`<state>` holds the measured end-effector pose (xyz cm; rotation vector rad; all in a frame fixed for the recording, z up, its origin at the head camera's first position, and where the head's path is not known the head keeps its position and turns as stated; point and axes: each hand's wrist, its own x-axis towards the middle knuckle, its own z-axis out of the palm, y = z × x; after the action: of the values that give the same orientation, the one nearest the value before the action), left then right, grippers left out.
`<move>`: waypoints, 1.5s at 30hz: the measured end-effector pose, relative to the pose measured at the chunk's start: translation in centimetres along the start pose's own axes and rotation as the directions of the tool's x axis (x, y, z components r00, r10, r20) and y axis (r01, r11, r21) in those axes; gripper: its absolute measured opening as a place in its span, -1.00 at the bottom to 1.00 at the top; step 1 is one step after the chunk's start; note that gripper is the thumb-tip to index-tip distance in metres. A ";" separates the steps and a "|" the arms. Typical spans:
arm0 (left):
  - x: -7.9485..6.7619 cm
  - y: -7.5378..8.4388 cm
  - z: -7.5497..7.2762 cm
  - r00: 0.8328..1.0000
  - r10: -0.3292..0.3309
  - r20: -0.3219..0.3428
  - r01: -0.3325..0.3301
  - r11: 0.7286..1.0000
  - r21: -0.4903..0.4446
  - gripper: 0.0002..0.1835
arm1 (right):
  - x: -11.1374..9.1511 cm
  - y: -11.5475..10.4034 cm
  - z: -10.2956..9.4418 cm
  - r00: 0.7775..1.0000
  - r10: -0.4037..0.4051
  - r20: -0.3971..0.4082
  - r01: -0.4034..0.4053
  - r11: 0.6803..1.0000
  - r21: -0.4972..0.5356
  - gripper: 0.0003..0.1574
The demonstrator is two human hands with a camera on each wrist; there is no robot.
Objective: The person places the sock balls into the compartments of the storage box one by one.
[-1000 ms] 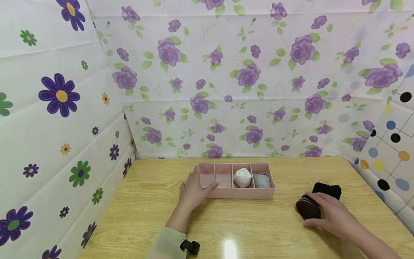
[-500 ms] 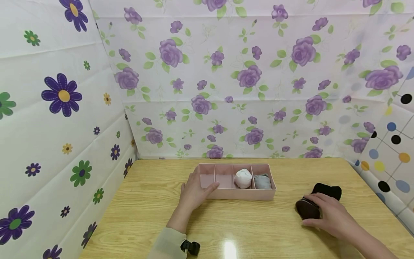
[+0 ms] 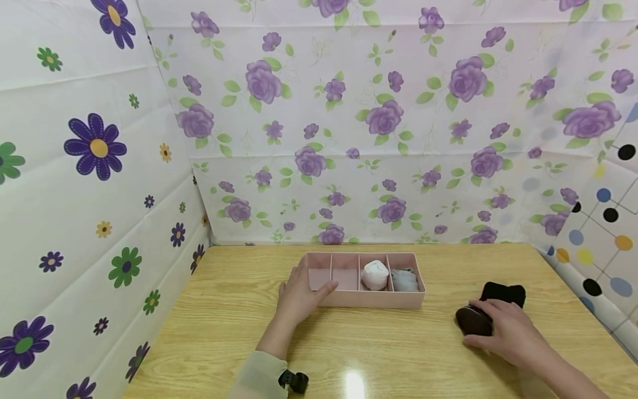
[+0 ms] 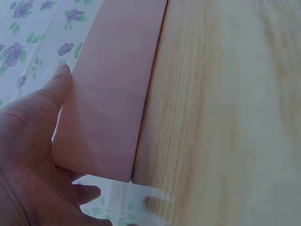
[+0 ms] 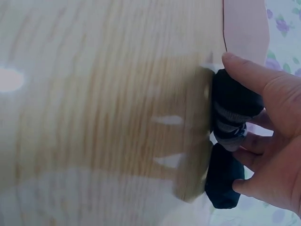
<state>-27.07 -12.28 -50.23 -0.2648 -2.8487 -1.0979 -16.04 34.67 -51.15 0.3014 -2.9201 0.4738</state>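
Observation:
A pink divided box (image 3: 370, 299) stands toward the back of the table. Its two right compartments hold a rolled white sock (image 3: 375, 275) and a rolled grey sock (image 3: 405, 279); the two left compartments hold nothing visible. My left hand (image 3: 299, 295) holds the box's left end, thumb at the front rim and fingers around the end wall. To the right, my right hand (image 3: 510, 332) grips a rolled dark brown sock (image 3: 473, 321) between thumb and fingers; grey stripes show on it in the right wrist view. A black sock (image 3: 505, 292) lies just behind, touching or nearly touching that hand's fingers.
The wooden table (image 3: 389, 354) meets a flower-printed cloth (image 3: 309, 111) at the back and patterned cloths on both sides. A black wrist strap device (image 3: 294, 381) sits at the left sleeve.
The right hand shifts very slightly left and its thumb tucks closer under the dark brown sock. The left hand and the box stay in place.

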 end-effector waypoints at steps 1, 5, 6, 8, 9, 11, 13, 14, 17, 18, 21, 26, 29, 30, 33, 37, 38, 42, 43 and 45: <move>0.0 0.0 0.0 1.000 0.000 0.000 0.000 1.000 0.000 0.25 | 0.0 0.0 0.0 1.000 0.007 -0.001 -0.007 1.000 -0.004 0.17; 0.0 0.0 0.0 1.000 0.000 0.000 0.000 1.000 0.001 0.24 | 0.1 -0.3 -0.1 0.999 0.036 0.000 -0.036 0.999 0.006 0.19; 0.0 0.0 0.0 1.000 -0.001 0.001 0.001 1.000 0.000 0.24 | 0.1 -0.4 -0.2 0.999 0.046 0.004 -0.046 0.999 0.015 0.20; 0.0 0.1 0.0 1.000 -0.002 0.002 0.002 1.000 0.000 0.23 | 0.1 -0.5 -0.3 0.998 0.061 0.012 -0.062 0.998 0.033 0.22; -0.1 0.1 -0.1 1.000 -0.003 0.004 0.003 1.000 0.002 0.24 | 0.2 -0.6 -0.5 0.998 0.066 0.017 -0.066 0.997 0.043 0.22; -0.1 0.2 -0.1 1.000 -0.004 0.005 0.004 1.000 -0.001 0.23 | 0.3 -0.8 -0.7 0.997 0.071 0.020 -0.072 0.996 0.060 0.24; -0.1 0.2 -0.2 1.000 -0.002 0.004 0.002 1.000 -0.002 0.23 | 0.4 -1.0 -0.9 0.997 0.072 0.020 -0.073 0.995 0.073 0.24; -0.1 0.2 -0.2 1.000 -0.003 0.005 0.003 1.000 -0.002 0.23 | 0.5 -1.1 -1.0 0.997 0.071 0.018 -0.072 0.994 0.080 0.24; -0.1 0.2 -0.3 1.000 -0.004 0.003 0.004 1.000 -0.002 0.23 | 0.8 -1.5 -1.3 0.998 0.067 0.006 -0.067 0.994 0.088 0.22; -0.1 0.2 -0.3 1.000 -0.004 0.003 0.004 1.000 -0.002 0.24 | 0.9 -1.6 -1.4 0.998 0.064 0.001 -0.064 0.994 0.091 0.22; -0.2 0.2 -0.4 1.000 -0.006 0.001 0.006 1.000 -0.002 0.23 | 1.3 -2.0 -1.6 0.998 0.053 -0.020 -0.051 0.994 0.094 0.19; -0.2 0.1 -0.4 1.000 -0.002 0.003 0.002 1.000 -0.006 0.23 | 2.0 -2.9 -1.8 0.996 0.029 -0.079 -0.022 0.995 0.093 0.15; -0.1 0.0 -0.4 1.000 -0.002 0.005 0.002 1.000 -0.006 0.23 | 2.4 -3.6 -2.0 0.994 0.021 -0.106 -0.011 0.996 0.093 0.15; -0.1 0.0 -0.3 1.000 -0.002 0.005 0.002 1.000 -0.006 0.23 | 2.6 -3.9 -2.0 0.993 0.016 -0.114 -0.006 0.996 0.094 0.14; -0.1 0.0 -0.3 1.000 -0.006 0.008 0.006 1.000 -0.002 0.24 | 3.2 -4.5 -1.9 0.991 0.002 -0.134 0.012 0.995 0.098 0.13; -0.2 0.0 -0.3 1.000 -0.008 0.014 0.008 1.000 0.006 0.27 | 4.0 -5.5 -1.9 0.987 -0.023 -0.162 0.041 0.994 0.104 0.10; -0.2 0.0 -0.3 1.000 -0.008 0.016 0.008 1.000 0.006 0.27 | 4.3 -5.7 -2.0 0.986 -0.029 -0.164 0.047 0.993 0.108 0.10; -0.2 0.1 -0.3 1.000 -0.005 0.016 0.005 1.000 0.005 0.27 | 5.2 -6.8 -2.2 0.986 -0.037 -0.164 0.059 0.990 0.131 0.10; -0.2 0.1 -0.3 1.000 -0.005 0.016 0.005 1.000 0.004 0.27 | 5.5 -7.1 -2.2 0.986 -0.038 -0.162 0.061 0.989 0.137 0.09; -0.2 0.2 -0.2 1.000 -0.005 0.013 0.005 1.000 0.007 0.27 | 6.0 -7.6 -2.1 0.986 -0.043 -0.159 0.066 0.987 0.144 0.10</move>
<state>-26.87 -12.33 -49.98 -0.2658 -2.8654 -1.0915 -19.81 27.28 -45.76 0.3463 -2.7229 0.6760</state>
